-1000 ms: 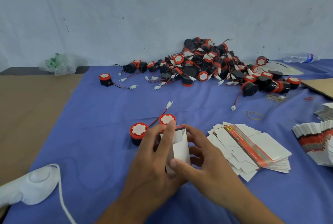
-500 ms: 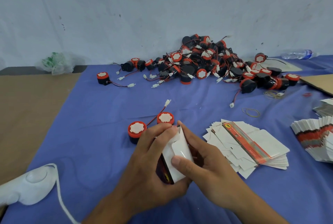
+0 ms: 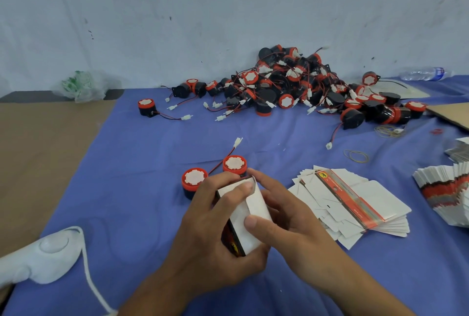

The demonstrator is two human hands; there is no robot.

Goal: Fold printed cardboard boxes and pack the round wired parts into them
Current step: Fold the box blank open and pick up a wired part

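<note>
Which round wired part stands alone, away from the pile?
The round part far left, wire trailing right; the others are heaped in the pile or paired beside the box.

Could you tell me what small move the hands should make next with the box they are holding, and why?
Probably push the white end flap fully home: both the left hand and right hand grip the box, and the flap's edge looks not yet tucked flush.

On the blue-violet cloth [image 3: 142, 176], we see a white folded box [image 3: 258, 204] with a black-and-red side, white flat cartons [image 3: 375, 193] striped orange-red, and, at the cloth's far edge, black round parts [image 3: 291, 87] capped orange-red with white centres.
</note>
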